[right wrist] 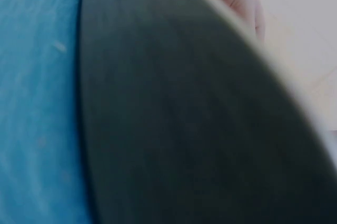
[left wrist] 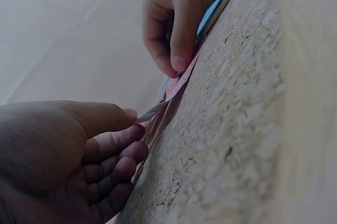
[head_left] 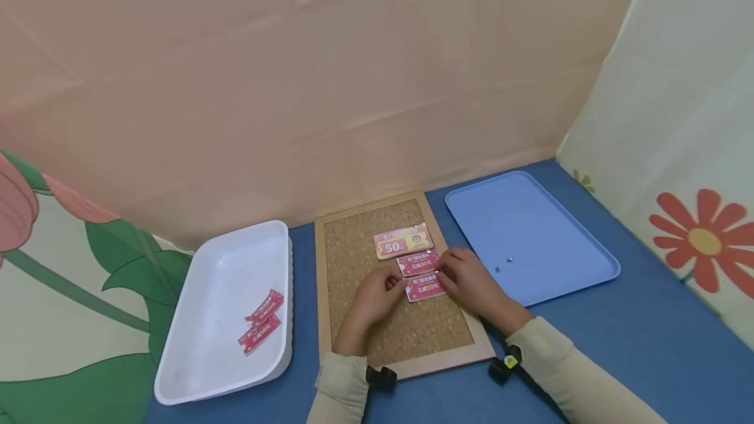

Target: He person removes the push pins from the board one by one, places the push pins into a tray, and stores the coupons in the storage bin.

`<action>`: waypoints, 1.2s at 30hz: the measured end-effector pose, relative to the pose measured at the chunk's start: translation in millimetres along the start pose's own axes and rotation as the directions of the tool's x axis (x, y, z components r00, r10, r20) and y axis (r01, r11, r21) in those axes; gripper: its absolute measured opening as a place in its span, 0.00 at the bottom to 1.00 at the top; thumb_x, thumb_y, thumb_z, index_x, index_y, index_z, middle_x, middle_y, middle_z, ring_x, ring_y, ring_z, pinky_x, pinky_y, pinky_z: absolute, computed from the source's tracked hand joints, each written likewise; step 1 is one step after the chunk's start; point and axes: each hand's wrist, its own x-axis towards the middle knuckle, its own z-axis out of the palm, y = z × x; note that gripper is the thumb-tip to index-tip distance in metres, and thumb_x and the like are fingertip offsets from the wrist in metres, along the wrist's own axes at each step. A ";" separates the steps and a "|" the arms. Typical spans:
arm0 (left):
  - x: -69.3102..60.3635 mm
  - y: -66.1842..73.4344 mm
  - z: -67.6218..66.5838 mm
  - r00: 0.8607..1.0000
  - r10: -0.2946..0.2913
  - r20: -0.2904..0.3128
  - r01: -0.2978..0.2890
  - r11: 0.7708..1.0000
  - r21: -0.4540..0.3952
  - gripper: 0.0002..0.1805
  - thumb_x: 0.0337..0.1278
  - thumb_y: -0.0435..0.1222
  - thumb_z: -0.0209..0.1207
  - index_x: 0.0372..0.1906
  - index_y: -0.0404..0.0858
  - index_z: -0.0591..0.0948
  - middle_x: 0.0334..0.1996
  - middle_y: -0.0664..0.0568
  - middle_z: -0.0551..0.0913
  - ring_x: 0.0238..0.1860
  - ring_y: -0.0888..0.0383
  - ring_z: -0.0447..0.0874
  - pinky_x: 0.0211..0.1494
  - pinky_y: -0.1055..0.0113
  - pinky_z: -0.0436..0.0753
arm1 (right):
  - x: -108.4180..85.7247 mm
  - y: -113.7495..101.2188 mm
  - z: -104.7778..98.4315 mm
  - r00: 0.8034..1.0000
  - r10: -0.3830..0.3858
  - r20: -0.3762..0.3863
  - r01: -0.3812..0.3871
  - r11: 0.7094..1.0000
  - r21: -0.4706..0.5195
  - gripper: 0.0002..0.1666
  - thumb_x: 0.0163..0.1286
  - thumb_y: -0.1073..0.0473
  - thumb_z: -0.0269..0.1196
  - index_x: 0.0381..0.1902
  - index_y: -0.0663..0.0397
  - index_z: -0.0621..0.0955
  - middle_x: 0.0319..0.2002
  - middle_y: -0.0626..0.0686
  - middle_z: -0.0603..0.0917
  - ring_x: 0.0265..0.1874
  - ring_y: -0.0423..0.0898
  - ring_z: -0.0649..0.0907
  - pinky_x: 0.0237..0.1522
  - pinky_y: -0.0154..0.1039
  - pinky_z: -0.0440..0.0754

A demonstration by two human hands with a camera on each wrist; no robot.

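two coupons [head_left: 260,334] lie in the white tub [head_left: 206,293], two tiny pieces [head_left: 510,260] on the blue tray [head_left: 518,224]; on the corkboard [head_left: 353,254], our left grip [head_left: 374,300] and right grip [head_left: 473,285] pinch opposite ends of the lowest coupon [head_left: 424,288].

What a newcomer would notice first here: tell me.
Likely the cork board in the middle, bearing three pink coupons, with the left hand and right hand at the lowest. Next, perhaps, the red flower on the right wall and the white tub left of the board.
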 end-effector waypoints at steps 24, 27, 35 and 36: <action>4.1 -8.4 3.3 1.000 -0.002 -0.027 0.001 0.999 -0.051 0.06 0.64 0.46 0.60 0.38 0.49 0.80 0.33 0.60 0.77 0.33 0.63 0.74 0.37 0.66 0.75 | 0.8 0.8 1.2 1.000 -0.006 0.002 0.006 1.000 -0.024 0.07 0.65 0.55 0.67 0.38 0.50 0.82 0.42 0.48 0.77 0.45 0.47 0.75 0.47 0.47 0.76; 4.3 -8.7 3.9 1.000 0.000 -0.031 -0.001 0.999 -0.047 0.06 0.64 0.45 0.60 0.37 0.49 0.80 0.32 0.60 0.77 0.33 0.63 0.74 0.36 0.66 0.75 | 0.8 1.0 1.6 1.000 0.000 0.005 0.001 1.000 -0.026 0.07 0.66 0.55 0.66 0.39 0.50 0.81 0.42 0.48 0.77 0.45 0.47 0.75 0.47 0.46 0.76; 3.9 -10.4 5.1 0.999 -0.014 -0.032 0.013 0.999 -0.052 0.06 0.64 0.45 0.60 0.37 0.49 0.80 0.32 0.60 0.77 0.32 0.62 0.74 0.35 0.66 0.75 | -0.7 0.2 2.6 1.000 0.010 0.008 -0.009 0.999 -0.045 0.08 0.66 0.54 0.66 0.38 0.49 0.80 0.40 0.46 0.76 0.42 0.45 0.74 0.44 0.44 0.75; 3.7 -10.7 5.4 0.999 -0.015 -0.031 0.013 0.999 -0.053 0.06 0.64 0.45 0.60 0.37 0.49 0.80 0.32 0.59 0.77 0.32 0.62 0.74 0.35 0.66 0.75 | -1.1 0.0 2.7 1.000 0.011 0.008 -0.010 0.999 -0.045 0.07 0.66 0.54 0.66 0.38 0.49 0.80 0.40 0.46 0.76 0.42 0.45 0.74 0.43 0.44 0.75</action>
